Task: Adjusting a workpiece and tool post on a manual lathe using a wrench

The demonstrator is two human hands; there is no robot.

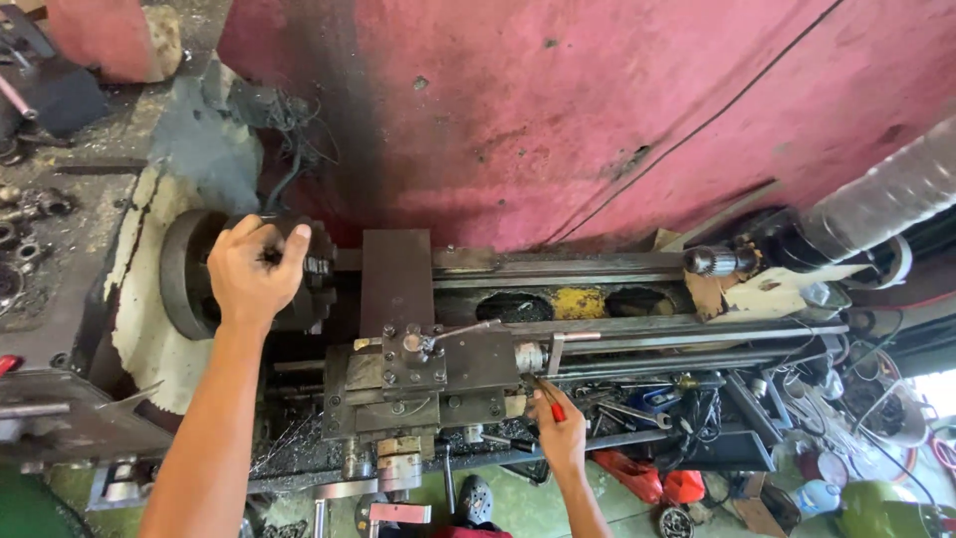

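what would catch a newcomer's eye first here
The long grey metal lathe spans the middle, against a stained pink wall. At its left end the left hand grips the round dark chuck. Lower down, the right hand holds a small red-handled tool by the cluttered tool tray.

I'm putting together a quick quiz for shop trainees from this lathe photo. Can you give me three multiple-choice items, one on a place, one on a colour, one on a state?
1. Where does the left hand rest?
A. on the lathe chuck
B. on the tailstock
C. on the floor

2. What colour is the wall behind the lathe?
A. white
B. pinkish red
C. blue

3. How is the right hand?
A. open and empty
B. out of view
C. closed on a small red-handled tool

Answers:
1 A, its fingers lie over the dark round lathe chuck.
2 B, the wall is pinkish red with dark stains.
3 C, its fingers pinch a small red-handled tool beside the carriage.
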